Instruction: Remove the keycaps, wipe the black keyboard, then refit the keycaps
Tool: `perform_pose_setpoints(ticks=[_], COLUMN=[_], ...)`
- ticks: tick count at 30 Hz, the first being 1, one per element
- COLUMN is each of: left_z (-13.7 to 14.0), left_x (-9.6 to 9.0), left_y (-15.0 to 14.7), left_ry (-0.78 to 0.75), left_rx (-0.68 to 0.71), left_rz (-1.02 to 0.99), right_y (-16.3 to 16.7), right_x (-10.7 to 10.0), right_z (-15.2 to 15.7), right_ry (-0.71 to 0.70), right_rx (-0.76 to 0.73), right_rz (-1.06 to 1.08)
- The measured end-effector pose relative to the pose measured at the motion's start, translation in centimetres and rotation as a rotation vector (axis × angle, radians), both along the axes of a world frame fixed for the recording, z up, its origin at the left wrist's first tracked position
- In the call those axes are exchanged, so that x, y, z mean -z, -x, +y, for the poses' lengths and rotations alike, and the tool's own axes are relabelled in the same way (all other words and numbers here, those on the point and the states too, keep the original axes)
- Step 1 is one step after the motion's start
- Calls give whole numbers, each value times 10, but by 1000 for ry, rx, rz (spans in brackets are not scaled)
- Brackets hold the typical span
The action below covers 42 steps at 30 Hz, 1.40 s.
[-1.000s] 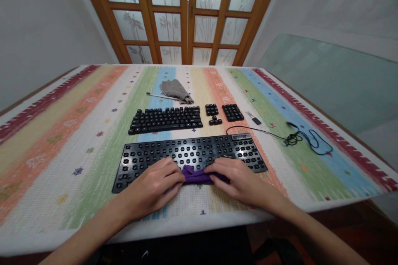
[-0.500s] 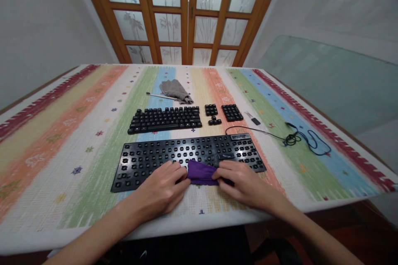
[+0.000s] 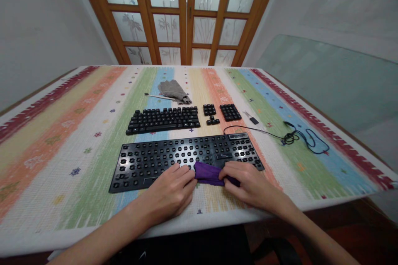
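Note:
A folded purple cloth (image 3: pixel 207 174) stretches between my two hands over the front edge of a black keyboard base (image 3: pixel 149 153) whose keycaps are off. My left hand (image 3: pixel 175 188) pinches the cloth's left end, its fingers closed. Around the right end are the curled fingers of my right hand (image 3: pixel 244 182). Both hands and the cloth hide part of the base's front edge. Behind the base lie the loose black keycaps, grouped as a main block (image 3: pixel 163 120), a small navigation cluster (image 3: pixel 209 109), arrow keys (image 3: pixel 213 121) and a number pad (image 3: pixel 230 112).
Beyond the keycaps a grey cloth (image 3: pixel 174 90) lies by a thin white-handled brush (image 3: pixel 158 97). A small black-handled keycap puller (image 3: pixel 254 120) rests right of the number pad. The keyboard's coiled cable (image 3: pixel 292 136) spreads over the striped tablecloth (image 3: pixel 93 145).
Both hands and the purple cloth have slid a little to the right along the keyboard base's front edge, uncovering more of it on the left.

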<state>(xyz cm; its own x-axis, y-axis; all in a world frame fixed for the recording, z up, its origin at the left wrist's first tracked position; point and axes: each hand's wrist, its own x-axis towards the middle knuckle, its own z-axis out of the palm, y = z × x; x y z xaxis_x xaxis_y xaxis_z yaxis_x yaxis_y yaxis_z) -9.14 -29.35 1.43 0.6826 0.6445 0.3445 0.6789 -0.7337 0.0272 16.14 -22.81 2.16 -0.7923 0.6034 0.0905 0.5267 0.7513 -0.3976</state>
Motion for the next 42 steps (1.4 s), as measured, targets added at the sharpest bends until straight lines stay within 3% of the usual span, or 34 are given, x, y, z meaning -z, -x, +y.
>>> perform_pose_setpoints(ticks=[6,14,18,22,28,35,42], left_z=[-4,-10,-11,-5,21,32,28], left_x=[2,11,10,-4,-26,-15,1], left_y=[-1,6,11,28,82,130,149], left_ry=[-18,20,53,27,-109,-116,-20], left_rx=[-21,-38,-9,14,-170,-276,-285], left_rz=[-9,-54,-88,-184,-225,-131,-180], right_y=[17,37,42,45,47,46,40], right_x=[0,11,11,10,7,12,-24], right_z=[-7,-8,-6,-7,-11,-14,5], right_ry=[-91,-408,-449,-462,-438,-369,-11], right_rx=[-65,-218,-282,-347,-347,-230,-95], right_rz=[21,42,24,-23,-113,-87,-206])
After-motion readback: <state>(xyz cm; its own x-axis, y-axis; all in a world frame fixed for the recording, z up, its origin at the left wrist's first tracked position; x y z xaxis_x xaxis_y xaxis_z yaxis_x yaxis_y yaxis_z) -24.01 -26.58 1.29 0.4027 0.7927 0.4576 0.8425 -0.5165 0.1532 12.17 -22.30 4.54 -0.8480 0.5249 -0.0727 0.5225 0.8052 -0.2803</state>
